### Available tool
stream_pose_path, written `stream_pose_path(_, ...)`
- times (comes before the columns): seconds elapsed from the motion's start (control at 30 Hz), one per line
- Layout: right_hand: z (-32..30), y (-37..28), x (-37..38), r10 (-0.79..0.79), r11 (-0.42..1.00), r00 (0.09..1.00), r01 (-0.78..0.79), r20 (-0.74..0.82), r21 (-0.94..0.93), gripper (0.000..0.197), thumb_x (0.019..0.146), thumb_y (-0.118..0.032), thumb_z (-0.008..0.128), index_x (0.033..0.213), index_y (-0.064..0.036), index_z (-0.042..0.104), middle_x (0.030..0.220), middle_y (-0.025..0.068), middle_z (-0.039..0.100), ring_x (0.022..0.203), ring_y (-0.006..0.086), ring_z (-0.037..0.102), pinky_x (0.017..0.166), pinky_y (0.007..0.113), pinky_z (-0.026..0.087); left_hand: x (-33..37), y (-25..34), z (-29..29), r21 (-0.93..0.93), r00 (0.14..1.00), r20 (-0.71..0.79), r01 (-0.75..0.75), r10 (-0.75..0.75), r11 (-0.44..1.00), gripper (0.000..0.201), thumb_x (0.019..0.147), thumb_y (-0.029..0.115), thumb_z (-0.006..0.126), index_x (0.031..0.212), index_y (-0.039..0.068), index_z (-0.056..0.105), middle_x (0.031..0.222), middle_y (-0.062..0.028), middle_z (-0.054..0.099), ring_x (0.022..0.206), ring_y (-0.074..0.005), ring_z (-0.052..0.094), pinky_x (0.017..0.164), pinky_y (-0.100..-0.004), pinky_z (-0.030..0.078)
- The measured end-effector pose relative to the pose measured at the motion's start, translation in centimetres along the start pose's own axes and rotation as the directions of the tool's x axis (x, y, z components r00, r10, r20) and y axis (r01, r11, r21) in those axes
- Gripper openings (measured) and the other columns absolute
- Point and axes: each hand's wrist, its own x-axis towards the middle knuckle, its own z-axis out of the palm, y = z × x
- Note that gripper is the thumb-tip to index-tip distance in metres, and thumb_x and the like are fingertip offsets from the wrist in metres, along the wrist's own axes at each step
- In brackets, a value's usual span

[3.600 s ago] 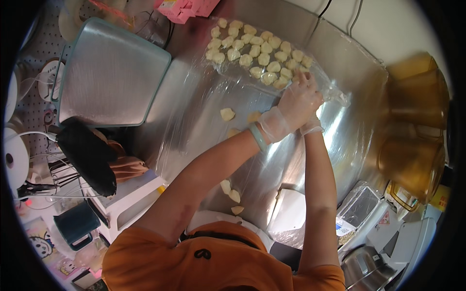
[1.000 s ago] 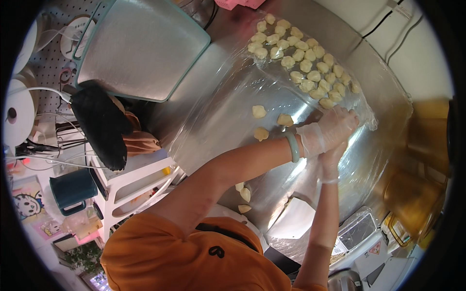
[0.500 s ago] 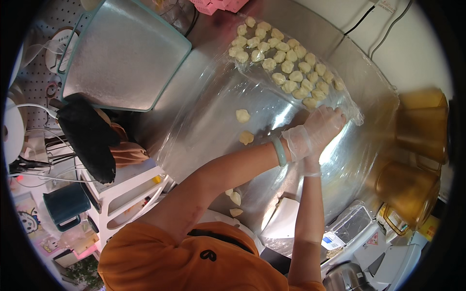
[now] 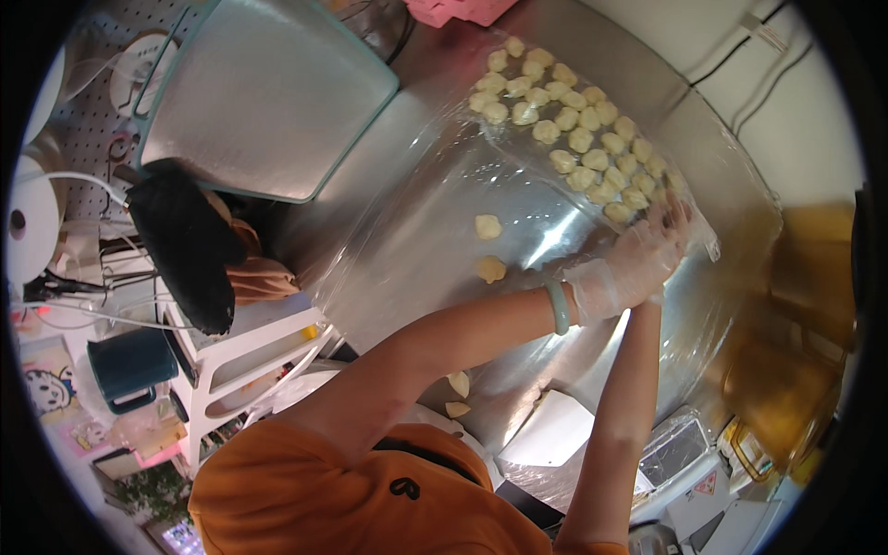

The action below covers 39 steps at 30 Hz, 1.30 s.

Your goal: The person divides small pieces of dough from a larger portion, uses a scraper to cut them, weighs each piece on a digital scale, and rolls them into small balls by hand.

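1. Head view: a worker's gloved left hand (image 4: 643,259) bends over the lower corner of a cluster of pale dough pieces (image 4: 581,141), laid on clear film (image 4: 710,246) across a metal desk (image 4: 622,67).
2. Head view: the hands are together, the left in front of the right; the right hand is largely hidden above its bare forearm (image 4: 622,407). Whether either grips a piece cannot be told.
3. Head view: the cluster's lowest pieces sit just beside the fingers; a careless press could flatten them or stick them together.
4. Head view: wrinkled film reaches close to the gloves, and a snag could drag the whole cluster askew.
5. Head view: two loose discs (image 4: 491,269) lie near the left forearm (image 4: 453,338), where a low sweep or the pale bracelet (image 4: 559,308) might smear them.
6. Head view: two smaller pieces (image 4: 457,409) near the orange shirt (image 4: 305,490) could be knocked off if the worker leans in.
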Motion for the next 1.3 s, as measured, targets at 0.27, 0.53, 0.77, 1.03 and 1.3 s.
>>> stream_pose_path(0.27, 0.5, -12.2, -9.6, -0.063, 0.994, 0.808, -0.002, 0.586, 0.110, 0.028, 0.075, -0.005, 0.067, 0.103, -0.0046, 0.063, 0.099, 0.0143, 0.060, 0.089, 0.0327, 0.057, 0.075, 0.040, 0.048, -0.1, -0.3, -1.4, -0.175, 0.988, 0.122, -0.077, 0.099, 0.981, 0.009, 0.070, 0.009, 0.060, 0.078, 0.007, 0.062, 0.077, -0.0054, 0.058, 0.073, -0.0211, 0.061, 0.063, -0.0345, 0.046)
stream_pose_path(0.53, 6.9, -13.0, -11.2, -0.192, 0.969, 0.668, 0.012, 0.719, 0.248, 0.033, 0.072, -0.011, 0.075, 0.103, -0.0067, 0.065, 0.101, 0.0137, 0.059, 0.090, 0.0299, 0.060, 0.077, 0.037, 0.049, 0.8, -0.8, -1.6, -0.224, 0.994, 0.085, -0.054, 0.075, 0.973, 0.006, 0.069, 0.008, 0.061, 0.074, 0.009, 0.063, 0.075, -0.0055, 0.059, 0.071, -0.0216, 0.061, 0.064, -0.0354, 0.046)
stream_pose_path(0.77, -3.3, -6.0, -6.6, 0.429, 0.814, 0.885, -0.466, 0.183, 0.345, 0.024, 0.097, -0.013, 0.043, 0.119, -0.0046, 0.049, 0.108, 0.0046, 0.055, 0.100, 0.0164, 0.055, 0.088, 0.030, 0.045, 1.2, -0.6, -2.9, -0.324, 0.997, 0.059, -0.032, 0.054, 0.945, 0.008, 0.071, 0.010, 0.061, 0.078, 0.007, 0.063, 0.078, -0.0057, 0.060, 0.076, -0.0220, 0.060, 0.068, -0.0344, 0.046)
stream_pose_path(1.03, -1.8, -3.3, -2.4, 0.333, 0.890, 0.939, -0.344, 0.088, 0.299, 0.014, 0.092, -0.006, 0.053, 0.105, -0.0046, 0.055, 0.100, 0.0049, 0.059, 0.091, 0.0147, 0.057, 0.079, 0.030, 0.049, 0.2, -0.4, -1.4, -0.154, 0.998, 0.030, -0.055, 0.060, 0.987, 0.014, 0.074, 0.013, 0.059, 0.084, 0.004, 0.063, 0.079, -0.0062, 0.059, 0.078, -0.0224, 0.060, 0.070, -0.0344, 0.046)
stream_pose_path(1.3, -2.6, -7.1, -8.2, 0.383, 0.770, 0.873, -0.482, 0.301, 0.418, 0.018, 0.088, -0.009, 0.060, 0.105, -0.0028, 0.057, 0.099, 0.0080, 0.062, 0.089, 0.0174, 0.060, 0.077, 0.030, 0.049, 1.3, -1.9, -2.0, -0.397, 0.989, 0.106, -0.057, 0.107, 0.916, 0.012, 0.078, 0.013, 0.060, 0.071, 0.005, 0.066, 0.075, -0.0103, 0.062, 0.072, -0.0278, 0.063, 0.064, -0.0398, 0.050)
